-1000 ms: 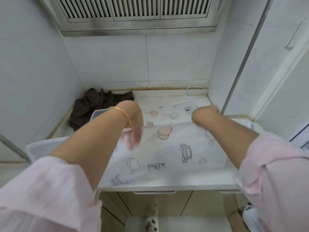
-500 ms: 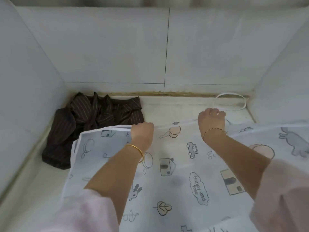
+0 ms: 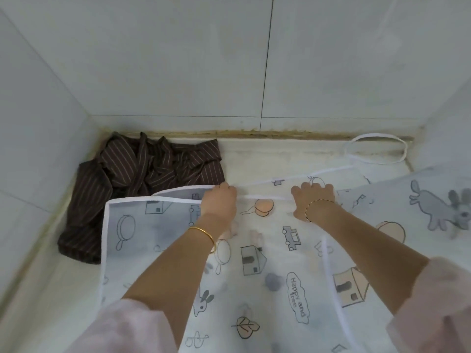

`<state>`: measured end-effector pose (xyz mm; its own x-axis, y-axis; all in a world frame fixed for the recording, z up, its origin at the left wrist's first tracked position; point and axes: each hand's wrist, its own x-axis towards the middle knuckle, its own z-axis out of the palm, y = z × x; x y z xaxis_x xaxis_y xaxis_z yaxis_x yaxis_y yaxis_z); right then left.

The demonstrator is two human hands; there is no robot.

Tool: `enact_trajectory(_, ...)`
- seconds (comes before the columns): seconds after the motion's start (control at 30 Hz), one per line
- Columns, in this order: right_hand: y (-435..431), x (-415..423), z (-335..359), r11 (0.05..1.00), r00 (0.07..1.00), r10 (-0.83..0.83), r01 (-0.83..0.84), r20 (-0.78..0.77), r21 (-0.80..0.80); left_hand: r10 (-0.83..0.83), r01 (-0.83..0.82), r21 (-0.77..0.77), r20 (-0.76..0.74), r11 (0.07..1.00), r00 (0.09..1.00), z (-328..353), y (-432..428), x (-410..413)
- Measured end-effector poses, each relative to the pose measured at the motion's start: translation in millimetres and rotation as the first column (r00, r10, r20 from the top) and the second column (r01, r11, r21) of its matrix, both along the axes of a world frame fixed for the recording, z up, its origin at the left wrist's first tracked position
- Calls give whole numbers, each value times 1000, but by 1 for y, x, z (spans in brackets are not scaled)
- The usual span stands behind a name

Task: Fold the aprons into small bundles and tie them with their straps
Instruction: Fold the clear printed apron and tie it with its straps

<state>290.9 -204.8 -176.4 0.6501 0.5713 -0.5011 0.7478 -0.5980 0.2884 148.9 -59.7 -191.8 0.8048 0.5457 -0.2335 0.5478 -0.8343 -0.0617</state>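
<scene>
1. White-tiled walls (image 3: 178, 59) box in a pale counter (image 3: 267, 154). A crumpled brown striped apron (image 3: 142, 169) sits in its far-left corner, not yet folded.
2. I see the printed apron (image 3: 254, 276) spread over the counter's middle and right, running off the near edge. Its white-bound hem (image 3: 265, 197) crosses between the two hands, and a second layer shows just beyond it. A strap loop (image 3: 377, 163) lies loose near the far-right corner.
3. I judge the cloth thin, light and limp, perhaps a little slick. It will sag and slide rather than keep a crease, so I would hold it by the bound hem, hands apart.
4. I have the left hand (image 3: 219, 203) with fingers curled down over the hem, pinching it close beside the striped apron.
5. I have the right hand (image 3: 313, 200) knuckles up, fingers hooked round the same hem, thumb splayed on the cloth.
</scene>
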Motion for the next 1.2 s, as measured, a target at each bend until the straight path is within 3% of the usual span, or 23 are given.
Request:
enact_trajectory(0.07,4,-7,7,995,996,18,-26,-87,-94,-10,12,38,-46,999,999,-1,2,-9)
enact_trajectory(0.13,5,-17,15,996,986,52,-62,-157,-59,14,-2,91,-136,996,991,0,5,-15)
enact_trajectory(0.23,0,-28,49,962,978,174,-144,-114,233,97,-55,180,-235,982,967,8,4,-15)
enact_trajectory(0.33,-24,-27,108,784,983,180,-113,-48,611,17,32,258,-187,966,982,28,-21,10)
enact_trajectory(0.47,-91,-16,167,589,999,-8,-35,49,807,-27,23,-96,-38,995,999,48,-86,60)
enact_trajectory(0.6,-171,-3,174,527,971,-235,94,38,844,-126,156,-343,109,926,986,64,-136,90)
enact_trajectory(0.7,-210,1,157,527,958,-278,218,-75,822,-300,308,-430,87,849,950,69,-154,93)
enact_trajectory(0.8,-252,2,138,537,944,-272,310,-187,785,-230,221,-572,58,790,972,67,-184,93)
enact_trajectory(0.87,-255,-1,130,531,929,-268,364,-255,765,-80,84,-492,30,867,996,63,-175,90)
enact_trajectory(0.93,-275,-2,124,539,909,-305,411,-285,735,20,-6,-290,47,957,999,62,-173,92)
enact_trajectory(1.0,-291,-1,111,500,867,-335,496,-369,710,104,-90,-215,53,972,993,62,-167,93)
enact_trajectory(1.07,-302,0,98,331,762,-347,646,-547,688,164,-151,-245,37,958,986,63,-166,94)
enact_trajectory(1.13,-308,0,91,-2,483,-282,864,-829,504,182,-172,-284,7,943,983,61,-171,96)
enact_trajectory(1.17,-312,1,84,-102,370,-270,907,-889,408,176,-174,-290,-20,941,984,60,-175,96)
enact_trajectory(1.2,-314,6,73,-154,313,-304,916,-900,371,171,-181,-283,-57,942,984,59,-179,95)
